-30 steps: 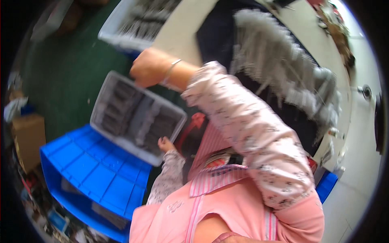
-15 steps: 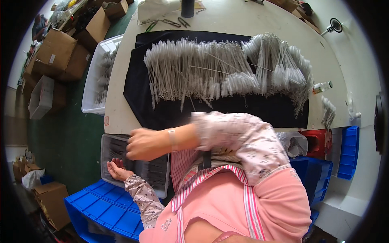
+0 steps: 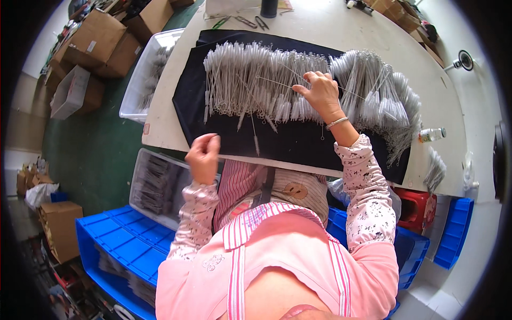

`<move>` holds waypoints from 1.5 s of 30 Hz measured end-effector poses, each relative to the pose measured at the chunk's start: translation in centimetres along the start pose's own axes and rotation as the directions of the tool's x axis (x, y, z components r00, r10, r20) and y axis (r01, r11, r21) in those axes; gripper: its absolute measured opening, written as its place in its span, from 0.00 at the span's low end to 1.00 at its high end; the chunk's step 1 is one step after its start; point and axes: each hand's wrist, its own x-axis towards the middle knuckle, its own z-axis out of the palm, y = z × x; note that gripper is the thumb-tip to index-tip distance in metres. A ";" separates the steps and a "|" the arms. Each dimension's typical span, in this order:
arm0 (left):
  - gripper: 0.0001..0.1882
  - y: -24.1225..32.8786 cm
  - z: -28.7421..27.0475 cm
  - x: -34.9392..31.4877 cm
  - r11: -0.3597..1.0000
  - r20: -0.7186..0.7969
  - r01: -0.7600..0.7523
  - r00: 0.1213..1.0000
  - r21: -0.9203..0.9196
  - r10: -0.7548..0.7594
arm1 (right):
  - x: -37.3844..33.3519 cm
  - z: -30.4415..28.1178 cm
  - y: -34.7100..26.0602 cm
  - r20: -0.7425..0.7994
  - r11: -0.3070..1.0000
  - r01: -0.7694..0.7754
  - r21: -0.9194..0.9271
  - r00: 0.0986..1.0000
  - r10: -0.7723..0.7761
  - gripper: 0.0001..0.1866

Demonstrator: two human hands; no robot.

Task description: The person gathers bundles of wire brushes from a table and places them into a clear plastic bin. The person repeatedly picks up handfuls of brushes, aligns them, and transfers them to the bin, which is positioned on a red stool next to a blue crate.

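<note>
In the head view, we find the brushes (image 3: 240, 80) partly hidden behind the right hand (image 3: 321, 97), whose fingers spread over them, contact unclear. The left hand (image 3: 204, 158) curls near the table's (image 3: 325, 29) edge; we cannot tell whether it pinches anything. The brushes lie heaped on black cloth (image 3: 232, 130), a white bin (image 3: 133, 116) and green floor (image 3: 88, 149) showing at left.

The brushes (image 3: 240, 74) are whitish, the cloth (image 3: 293, 140) black.

Passage is left along the dark cloth (image 3: 298, 140)'s near strip, interrupted by one loose brush (image 3: 256, 144) and the right forearm (image 3: 364, 184); beyond, it is blocked by piled brushes (image 3: 240, 80).
</note>
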 end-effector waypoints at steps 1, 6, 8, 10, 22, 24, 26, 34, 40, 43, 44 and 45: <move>0.06 1.3 1.2 0.2 0.998 0.067 -0.034 0.997 0.059 0.030 | 0.2 0.2 -0.6 0.010 0.999 -0.003 -0.036 1.000 0.003 0.24; 0.17 2.5 5.5 1.8 0.837 0.222 -0.210 0.969 0.506 0.109 | 1.1 1.6 -1.6 0.065 0.988 0.002 -0.152 0.998 0.008 0.20; 0.18 2.9 6.9 2.4 0.767 0.266 -0.187 0.964 0.613 0.023 | 1.3 2.1 -1.3 0.050 0.989 0.021 -0.144 0.999 -0.014 0.16; 0.19 3.6 8.1 2.8 0.703 0.302 -0.141 0.947 0.697 -0.110 | 1.3 2.5 -0.9 0.046 0.991 0.024 -0.130 0.999 -0.018 0.14; 0.16 1.3 9.6 3.4 0.761 0.291 -0.057 0.940 0.646 -0.177 | 0.1 0.2 -8.6 -0.005 0.887 -0.061 0.459 0.997 0.071 0.12; 0.16 0.3 9.8 3.4 0.819 0.276 -0.022 0.946 0.574 -0.168 | 0.0 2.8 -9.5 0.056 0.878 -0.109 0.465 0.994 0.094 0.13; 0.14 1.0 9.2 3.6 0.856 0.237 0.039 0.953 0.515 -0.186 | 1.0 5.1 -9.6 0.084 0.885 -0.174 0.432 0.985 0.153 0.15; 0.07 -0.7 5.3 5.8 0.928 0.200 0.360 0.920 -0.096 -0.336 | 4.7 7.6 -11.5 0.169 0.907 -0.316 0.277 0.946 0.278 0.14; 0.09 -3.7 3.0 11.6 0.989 -0.038 0.132 0.991 0.066 -0.130 | 4.5 7.8 -11.5 0.147 0.881 -0.362 0.303 0.932 0.332 0.15; 0.10 -2.2 3.8 12.8 0.986 -0.027 0.154 0.987 -0.069 -0.156 | 4.9 9.0 -10.6 0.146 0.852 -0.390 0.350 0.921 0.361 0.14; 0.12 -1.3 4.2 12.8 0.990 0.008 0.135 0.991 -0.028 -0.134 | 5.0 9.6 -10.1 0.147 0.834 -0.403 0.377 0.915 0.375 0.14; 0.14 -1.0 4.6 12.6 0.994 0.059 0.088 0.994 0.060 -0.092 | 4.9 9.6 -9.9 0.132 0.822 -0.385 0.420 0.922 0.365 0.14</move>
